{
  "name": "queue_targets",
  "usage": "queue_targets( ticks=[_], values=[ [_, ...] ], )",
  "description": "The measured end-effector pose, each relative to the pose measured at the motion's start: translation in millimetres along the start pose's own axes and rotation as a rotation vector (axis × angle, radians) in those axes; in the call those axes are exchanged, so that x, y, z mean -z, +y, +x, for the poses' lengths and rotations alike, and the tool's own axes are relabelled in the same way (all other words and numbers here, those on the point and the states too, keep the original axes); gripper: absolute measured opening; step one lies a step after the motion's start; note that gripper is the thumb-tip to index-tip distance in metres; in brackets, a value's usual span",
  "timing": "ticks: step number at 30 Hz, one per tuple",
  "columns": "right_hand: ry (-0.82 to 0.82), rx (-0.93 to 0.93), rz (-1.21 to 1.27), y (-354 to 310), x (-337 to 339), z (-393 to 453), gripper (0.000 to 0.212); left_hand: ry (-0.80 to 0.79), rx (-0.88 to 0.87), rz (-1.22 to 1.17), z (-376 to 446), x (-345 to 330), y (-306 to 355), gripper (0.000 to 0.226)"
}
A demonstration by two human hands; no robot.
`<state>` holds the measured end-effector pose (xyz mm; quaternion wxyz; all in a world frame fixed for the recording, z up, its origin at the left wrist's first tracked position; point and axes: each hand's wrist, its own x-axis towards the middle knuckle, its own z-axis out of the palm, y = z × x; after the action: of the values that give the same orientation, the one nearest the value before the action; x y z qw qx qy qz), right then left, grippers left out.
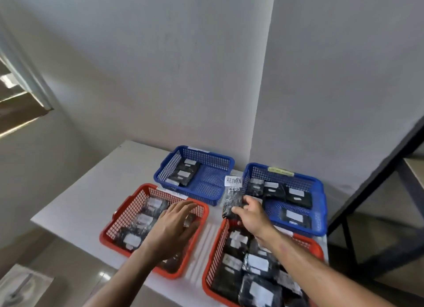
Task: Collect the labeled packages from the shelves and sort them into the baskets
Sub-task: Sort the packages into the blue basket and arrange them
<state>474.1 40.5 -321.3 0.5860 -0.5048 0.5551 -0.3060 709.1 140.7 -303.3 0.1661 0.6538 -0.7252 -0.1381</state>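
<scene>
Black plastic wrap covers the package (232, 202) held by the right hand (251, 215), whose fingers and thumb pinch its lower end; the package stands roughly upright above the middle of the desk (96, 183), in the gap where the four baskets meet. A white label at its top reads RETURN, with a smaller date strip below it. The left hand (176, 226) is spread flat, fingers straight, over the near-left red basket (107, 233); whether it touches the packages beneath cannot be told. A second red basket (208, 270) sits at the near-right edge, well filled with labelled packages. One blue basket (165, 169) sits at the far side, holding a few packages along its left wall; the other blue basket (321, 205) sits at the far-right corner and holds several more. Handling judgement: the package appears light, as a pinch at one end carries it. The wrap looks glossy and crinkled, so the surface is likely soft and somewhat slippery. Grip it across the body below the label, keeping the text readable, and avoid squeezing the contents, whose fragility cannot be determined. Step in hand, by estimate: reading the label to select the destination basket.
</scene>
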Motion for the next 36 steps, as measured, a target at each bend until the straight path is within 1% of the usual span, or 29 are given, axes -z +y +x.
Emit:
queue_targets(
  ticks=[2, 5, 8, 10, 13, 18, 22, 24, 26, 28, 29, 31, 33, 34, 36],
  values=[
    [0.032, -0.012, -0.022, -4, -22, 33, 0.022, -0.033, 0.01, -0.016, 16, 6, -31, 0.063],
    [0.063, -0.043, -0.037, -5, -56, 83, 0.035, -0.052, 0.034, -0.013, 41, 14, -77, 0.068],
    [0.115, -0.102, -0.037, -8, -86, 128, 0.04, -0.077, 0.075, -0.031, 65, 22, -115, 0.059],
    [0.132, -0.147, -0.041, -8, -103, 158, 0.033, -0.117, 0.086, -0.042, 83, 20, -142, 0.053],
    [0.164, -0.2, -0.065, -3, -126, 205, 0.029, -0.186, 0.088, -0.068, 114, 11, -182, 0.053],
    [0.251, -0.297, -0.117, 13, -161, 278, 0.03, -0.321, 0.025, -0.04, 170, -17, -240, 0.053],
    [0.264, -0.341, -0.202, 31, -172, 324, 0.033, -0.41, -0.057, 0.017, 198, -41, -272, 0.058],
    [0.293, -0.332, -0.267, 39, -175, 338, 0.028, -0.445, -0.081, 0.028, 206, -52, -284, 0.059],
    [0.326, -0.273, -0.416, 44, -177, 345, 0.02, -0.474, -0.117, 0.028, 210, -61, -293, 0.06],
    [0.338, -0.207, -0.555, 45, -178, 344, 0.017, -0.505, -0.145, 0.039, 210, -67, -297, 0.065],
    [0.34, -0.177, -0.597, 43, -179, 342, 0.018, -0.519, -0.154, 0.04, 210, -68, -298, 0.067],
    [0.336, -0.148, -0.626, 39, -178, 336, 0.026, -0.531, -0.162, 0.021, 211, -71, -298, 0.064],
    [0.33, -0.157, -0.633, 34, -173, 327, 0.046, -0.522, -0.169, -0.017, 214, -70, -295, 0.059],
    [0.317, -0.157, -0.642, 30, -169, 320, 0.051, -0.513, -0.176, -0.037, 215, -69, -293, 0.057],
    [0.273, -0.129, -0.658, 24, -161, 303, 0.047, -0.498, -0.195, -0.071, 217, -66, -289, 0.054]
  ],
)
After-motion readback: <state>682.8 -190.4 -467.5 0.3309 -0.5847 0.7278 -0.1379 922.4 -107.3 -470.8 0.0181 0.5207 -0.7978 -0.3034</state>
